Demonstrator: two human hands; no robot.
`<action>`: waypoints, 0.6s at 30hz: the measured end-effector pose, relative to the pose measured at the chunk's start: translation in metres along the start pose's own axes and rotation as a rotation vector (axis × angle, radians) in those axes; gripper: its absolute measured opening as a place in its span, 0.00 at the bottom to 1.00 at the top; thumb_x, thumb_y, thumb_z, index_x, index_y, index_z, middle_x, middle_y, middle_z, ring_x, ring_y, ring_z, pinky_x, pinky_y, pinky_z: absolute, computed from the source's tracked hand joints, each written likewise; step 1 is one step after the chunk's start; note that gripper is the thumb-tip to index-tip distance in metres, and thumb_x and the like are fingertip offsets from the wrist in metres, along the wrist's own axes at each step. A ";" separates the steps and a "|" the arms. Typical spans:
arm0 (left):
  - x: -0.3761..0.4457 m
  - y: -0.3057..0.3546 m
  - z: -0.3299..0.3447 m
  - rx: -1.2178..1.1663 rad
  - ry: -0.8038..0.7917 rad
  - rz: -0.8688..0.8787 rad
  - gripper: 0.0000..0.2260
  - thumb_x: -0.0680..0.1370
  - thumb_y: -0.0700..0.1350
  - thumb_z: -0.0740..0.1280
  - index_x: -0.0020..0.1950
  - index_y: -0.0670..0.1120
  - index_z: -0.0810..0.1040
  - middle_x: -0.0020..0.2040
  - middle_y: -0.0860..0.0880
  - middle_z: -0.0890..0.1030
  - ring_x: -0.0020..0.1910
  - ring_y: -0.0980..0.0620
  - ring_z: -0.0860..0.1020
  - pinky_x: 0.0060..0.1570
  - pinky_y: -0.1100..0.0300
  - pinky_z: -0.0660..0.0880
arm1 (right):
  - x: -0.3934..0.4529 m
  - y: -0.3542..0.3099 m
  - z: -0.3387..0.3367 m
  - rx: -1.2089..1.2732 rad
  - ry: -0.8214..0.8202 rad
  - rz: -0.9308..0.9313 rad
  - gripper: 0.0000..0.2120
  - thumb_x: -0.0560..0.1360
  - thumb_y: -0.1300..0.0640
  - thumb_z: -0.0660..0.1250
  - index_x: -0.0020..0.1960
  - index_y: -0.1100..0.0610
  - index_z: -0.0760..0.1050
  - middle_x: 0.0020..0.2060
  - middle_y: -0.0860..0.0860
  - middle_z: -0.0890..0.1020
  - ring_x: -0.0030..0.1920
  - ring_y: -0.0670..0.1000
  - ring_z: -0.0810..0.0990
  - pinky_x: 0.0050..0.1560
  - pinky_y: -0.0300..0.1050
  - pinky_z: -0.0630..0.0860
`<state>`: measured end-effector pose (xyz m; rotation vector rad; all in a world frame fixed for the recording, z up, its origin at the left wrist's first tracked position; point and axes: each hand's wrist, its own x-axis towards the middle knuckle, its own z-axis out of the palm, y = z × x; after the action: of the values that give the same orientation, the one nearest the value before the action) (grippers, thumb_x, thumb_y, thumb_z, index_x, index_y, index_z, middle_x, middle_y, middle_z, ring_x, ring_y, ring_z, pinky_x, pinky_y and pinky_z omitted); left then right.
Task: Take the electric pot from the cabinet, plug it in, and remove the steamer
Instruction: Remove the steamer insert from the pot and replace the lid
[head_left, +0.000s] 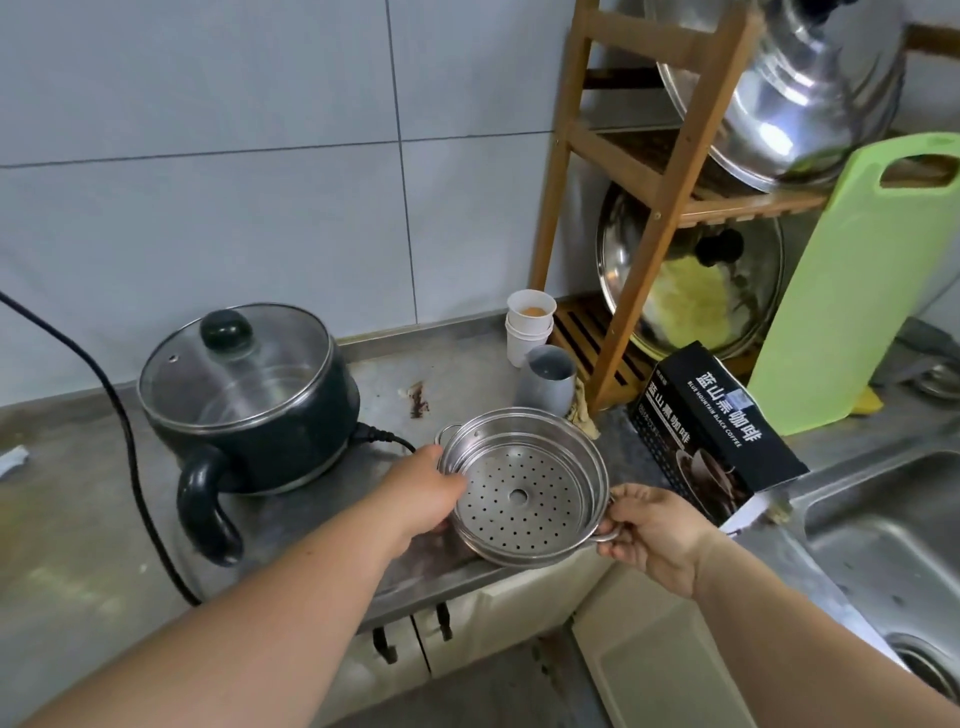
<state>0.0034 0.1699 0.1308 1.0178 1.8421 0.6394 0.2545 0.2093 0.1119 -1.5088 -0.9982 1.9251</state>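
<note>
The dark electric pot stands on the steel counter with its glass lid on and its black handle pointing toward me. A black power cord runs from the pot's right side and loops off to the upper left. The perforated steel steamer is out of the pot, near the counter's front edge. My left hand grips its left rim. My right hand holds its small right handle.
A black coffee box lies right of the steamer, with a grey cup and stacked paper cups behind it. A wooden rack holds steel lids; a green cutting board leans beside it. The sink is at right. A cabinet door stands open below.
</note>
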 end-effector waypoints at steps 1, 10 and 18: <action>-0.001 0.001 0.002 -0.020 0.008 -0.002 0.19 0.74 0.45 0.62 0.65 0.51 0.69 0.41 0.56 0.74 0.40 0.53 0.77 0.32 0.62 0.76 | 0.002 -0.002 -0.002 -0.024 0.012 0.007 0.10 0.75 0.71 0.56 0.41 0.64 0.73 0.24 0.58 0.79 0.22 0.53 0.77 0.22 0.39 0.75; -0.014 0.011 0.008 -0.140 -0.006 -0.037 0.17 0.74 0.42 0.63 0.63 0.49 0.70 0.44 0.50 0.76 0.43 0.49 0.77 0.44 0.54 0.81 | 0.001 -0.021 -0.003 -0.283 0.157 0.081 0.08 0.68 0.68 0.59 0.40 0.61 0.77 0.29 0.56 0.80 0.22 0.50 0.74 0.21 0.36 0.70; -0.040 0.021 -0.061 -0.147 0.222 0.249 0.16 0.75 0.42 0.60 0.63 0.51 0.73 0.55 0.52 0.79 0.44 0.51 0.81 0.49 0.51 0.80 | -0.012 -0.072 0.067 -0.799 0.407 -0.474 0.18 0.72 0.54 0.64 0.62 0.51 0.72 0.56 0.55 0.77 0.47 0.52 0.76 0.43 0.41 0.71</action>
<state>-0.0338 0.1463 0.1926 1.1237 1.8389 1.0586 0.1894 0.2281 0.1835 -1.7353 -1.8302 0.8585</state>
